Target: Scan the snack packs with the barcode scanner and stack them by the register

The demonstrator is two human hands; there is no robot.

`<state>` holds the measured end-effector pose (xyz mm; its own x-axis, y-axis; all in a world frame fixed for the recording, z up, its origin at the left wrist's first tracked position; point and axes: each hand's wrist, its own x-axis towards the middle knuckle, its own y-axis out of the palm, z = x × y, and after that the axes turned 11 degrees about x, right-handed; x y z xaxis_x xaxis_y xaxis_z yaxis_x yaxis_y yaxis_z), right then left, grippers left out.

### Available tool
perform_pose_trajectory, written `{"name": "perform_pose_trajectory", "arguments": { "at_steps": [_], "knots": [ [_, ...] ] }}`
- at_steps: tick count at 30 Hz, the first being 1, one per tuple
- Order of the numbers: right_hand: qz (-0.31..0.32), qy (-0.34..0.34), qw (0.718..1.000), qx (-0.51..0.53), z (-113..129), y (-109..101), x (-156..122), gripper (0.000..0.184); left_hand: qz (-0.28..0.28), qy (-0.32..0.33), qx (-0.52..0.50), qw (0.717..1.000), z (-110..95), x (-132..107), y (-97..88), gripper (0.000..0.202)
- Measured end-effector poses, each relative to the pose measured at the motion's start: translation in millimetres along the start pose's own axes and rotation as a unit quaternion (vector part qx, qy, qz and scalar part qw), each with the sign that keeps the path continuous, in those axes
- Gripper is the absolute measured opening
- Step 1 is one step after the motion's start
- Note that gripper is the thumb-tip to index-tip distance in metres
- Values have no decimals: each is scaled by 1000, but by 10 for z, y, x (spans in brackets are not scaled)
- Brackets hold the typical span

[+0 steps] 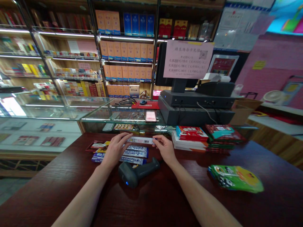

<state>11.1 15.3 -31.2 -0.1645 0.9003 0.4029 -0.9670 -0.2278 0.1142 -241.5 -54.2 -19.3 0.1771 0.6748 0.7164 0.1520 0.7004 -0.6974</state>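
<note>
A white packet (140,140) is held low over a dark wooden counter (42,189), near the far edge and between the two hands. Its right end is pinched by the fingers (156,139) of the right hand (166,149), which are closed on it. The left hand (115,150) is spread just beside its left end, with the fingers (125,136) extended. Whether they are gripping the packet or only touching it cannot be told from this view.

Under the left hand, a few blue and silver packets (134,153) are laid in a loose pile, with a red packet (94,145) at their left. A black barcode scanner (137,171) is lying on its side between the forearms, nearer the person. To the right, stacks of red boxes (191,133) and dark red and green packets (222,134) are piled near the far edge, and a green bag (236,179) is lying closer in. Beyond the counter stand a glass display case (47,107) and a cash register (196,107), with a pink paper sign (188,59) fixed to its monitor.
</note>
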Motion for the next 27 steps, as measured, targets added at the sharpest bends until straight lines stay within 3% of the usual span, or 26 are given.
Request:
{"name": "perform_pose_trajectory", "arguments": {
  "at_steps": [5,16,23,27],
  "knots": [
    [6,29,999,38,38,55,-11,30,-16,12,61,998,-43,25,-90,36],
    [11,56,996,72,24,100,-18,27,-22,21,83,996,-100,57,-165,32],
    [49,78,994,59,35,56,-8,31,-34,26,108,993,-87,43,-150,32],
    [75,58,995,19,31,-8,20,37,-49,12,113,992,-63,29,-142,33]
  ]
}}
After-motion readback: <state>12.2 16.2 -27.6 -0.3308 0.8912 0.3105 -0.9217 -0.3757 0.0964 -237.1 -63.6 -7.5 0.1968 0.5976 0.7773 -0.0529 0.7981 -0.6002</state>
